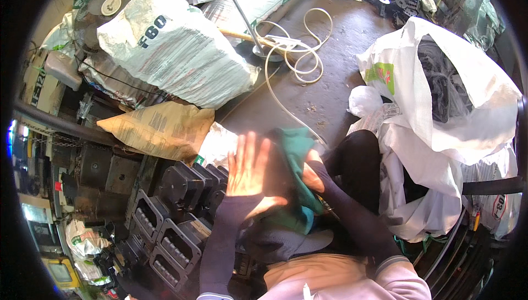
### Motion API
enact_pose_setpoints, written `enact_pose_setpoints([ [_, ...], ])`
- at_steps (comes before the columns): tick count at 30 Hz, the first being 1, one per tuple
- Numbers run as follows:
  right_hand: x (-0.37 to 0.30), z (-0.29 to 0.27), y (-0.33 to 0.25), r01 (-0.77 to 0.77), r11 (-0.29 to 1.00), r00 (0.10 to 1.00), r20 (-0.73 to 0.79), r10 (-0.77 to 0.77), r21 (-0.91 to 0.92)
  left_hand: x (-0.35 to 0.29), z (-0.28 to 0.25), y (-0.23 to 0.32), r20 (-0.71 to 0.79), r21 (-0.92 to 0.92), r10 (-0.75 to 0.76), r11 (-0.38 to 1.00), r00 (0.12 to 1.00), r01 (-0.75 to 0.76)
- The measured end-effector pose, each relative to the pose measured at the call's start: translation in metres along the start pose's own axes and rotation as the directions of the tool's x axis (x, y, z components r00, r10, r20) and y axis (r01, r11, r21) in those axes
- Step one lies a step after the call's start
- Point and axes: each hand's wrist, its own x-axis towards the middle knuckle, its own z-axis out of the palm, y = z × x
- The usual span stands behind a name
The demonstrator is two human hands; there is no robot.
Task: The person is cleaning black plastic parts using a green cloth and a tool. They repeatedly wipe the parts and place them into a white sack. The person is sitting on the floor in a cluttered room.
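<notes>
My left hand [247, 163] is held up flat with its fingers stretched out, holding nothing that I can see. Close to its right side hangs a green cloth [297, 148], which drapes down towards my lap. My right hand [314, 174] grips the edge of this cloth, and some of its fingers are hidden by the folds. Between the hands is a dark brownish patch too blurred to name. Left of my left forearm, black moulded plastic housings [181, 186] stand in a row, with open rectangular black plastic parts [175, 250] below them.
A large white woven sack [396, 135] with dark wrapped contents stands at right. Ahead lie a stuffed white sack [181, 47], a brown paper bag [165, 129] and a looped pale hose [308, 71] on the floor. A fan [104, 11] is at far left; a red-tipped metal rod [239, 11] leans nearby.
</notes>
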Motion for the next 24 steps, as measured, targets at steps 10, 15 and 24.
enact_pose_setpoints([
  [10,0.009,-0.032,-0.027,0.328,0.943,0.933,0.135,-0.332,0.055,-0.006,0.022,0.01,-0.157,0.148,0.373,0.924,0.915,-0.351],
  [15,0.045,-0.053,-0.032,0.382,0.849,0.842,0.517,-0.157,-0.364,-0.01,0.027,0.017,-0.147,0.219,0.535,0.838,0.832,-0.5],
  [24,-0.012,-0.032,0.022,0.265,0.964,0.957,0.124,-0.264,0.005,-0.013,0.033,0.01,-0.219,0.052,0.405,0.913,0.888,-0.404],
])
